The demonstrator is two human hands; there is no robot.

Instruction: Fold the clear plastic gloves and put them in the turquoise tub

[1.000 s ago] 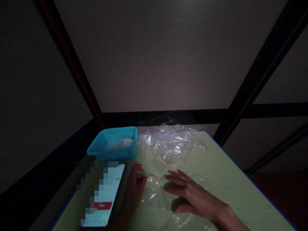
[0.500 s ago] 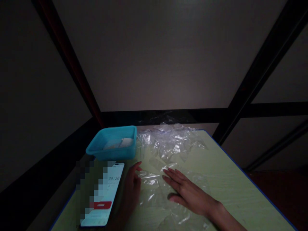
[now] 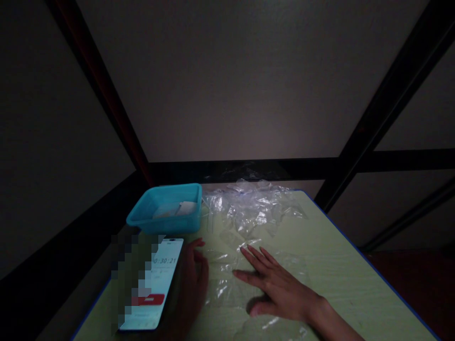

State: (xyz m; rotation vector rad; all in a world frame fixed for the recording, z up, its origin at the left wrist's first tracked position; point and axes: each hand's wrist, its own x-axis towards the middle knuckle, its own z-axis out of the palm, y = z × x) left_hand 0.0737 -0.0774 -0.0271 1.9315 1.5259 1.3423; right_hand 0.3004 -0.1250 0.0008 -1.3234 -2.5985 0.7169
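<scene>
A clear plastic bag (image 3: 223, 286) lies spread on the table in front of me, creased and shiny. My right hand (image 3: 275, 282) rests flat on its right part, fingers spread and palm down. At the bag's left edge, beside the phone, is my left hand (image 3: 194, 274), its fingers loosely bent and apart, with nothing seen in them. Part of that hand is in shadow. Another piece of clear plastic (image 3: 266, 329) shows below my right hand, near the bottom of the view.
A heap of crumpled clear plastic bags (image 3: 254, 208) covers the table's far side. To its left stands a blue plastic basket (image 3: 170, 225) with white pieces inside. A lit phone (image 3: 156, 279) showing a timer lies at the left. The table (image 3: 341, 274) has a blue edge.
My right hand's fingers have spread wider on the bag. The left hand has drawn back slightly to the left, its fingers more bent. The phone's timer has advanced one second.
</scene>
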